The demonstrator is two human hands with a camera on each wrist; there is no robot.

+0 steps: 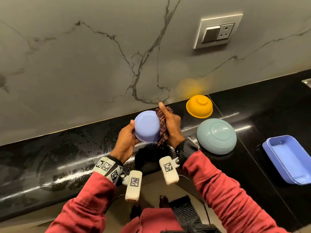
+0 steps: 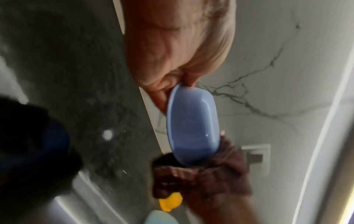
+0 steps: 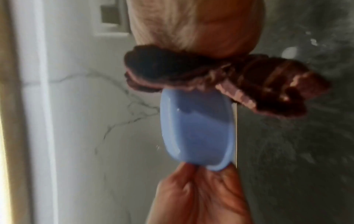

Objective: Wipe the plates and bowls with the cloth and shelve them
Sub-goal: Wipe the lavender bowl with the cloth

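Note:
My left hand (image 1: pixel 129 138) grips the rim of a small lavender-blue bowl (image 1: pixel 146 126), held bottom-up above the black counter (image 1: pixel 58 157). My right hand (image 1: pixel 171 125) holds a dark maroon checked cloth (image 1: pixel 162 125) pressed against the bowl's right side, thumb pointing up. In the left wrist view the bowl (image 2: pixel 191 127) sits between my fingers and the cloth (image 2: pixel 201 178). In the right wrist view the cloth (image 3: pixel 220 78) bunches over the bowl (image 3: pixel 197 128). A yellow bowl (image 1: pixel 199 106) and a teal plate (image 1: pixel 216 136) lie upside down on the counter to the right.
A blue rectangular tray (image 1: pixel 289 158) sits at the counter's right edge. A grey marble wall (image 1: pixel 101 56) rises behind the counter, with a switch and socket plate (image 1: pixel 218 31) on it. The counter surface shows wet streaks.

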